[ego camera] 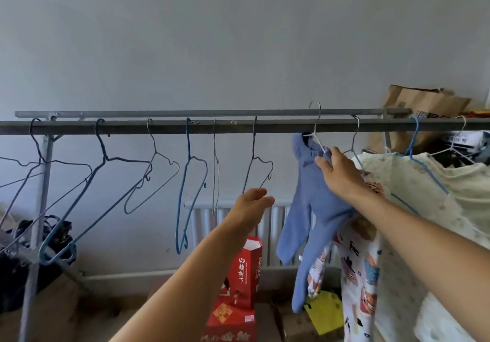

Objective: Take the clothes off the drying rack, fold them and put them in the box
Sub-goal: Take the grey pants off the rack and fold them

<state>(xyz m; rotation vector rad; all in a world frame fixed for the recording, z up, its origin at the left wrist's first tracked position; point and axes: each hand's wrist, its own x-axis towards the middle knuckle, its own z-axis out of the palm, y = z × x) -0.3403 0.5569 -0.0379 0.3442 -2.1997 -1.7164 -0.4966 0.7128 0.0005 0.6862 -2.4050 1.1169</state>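
The blue trousers (pixel 310 209) hung from a white wire hanger (pixel 315 132) on the drying rack (pixel 212 125), right of a row of bare hangers (pixel 185 182) and just left of a patterned garment (pixel 360 262) and a pale top (pixel 437 188); the right hand (pixel 336 172) gripped the waistband where it met the hanger, fingers (pixel 322 162) curled round the cloth; the left hand (pixel 252 206) hovered apart from it, below the rail, fingers loosely spread and holding nothing. The trousers looked small, light and limp; they would likely sag and swing once freed, and offer no stiffness for folding; the elastic waistband seemed the best place to take hold, with the free hand steadying the hanger, whose hook could snag the rail. No box for the folded clothes could be told apart among the cartons (pixel 238 275) on the floor.
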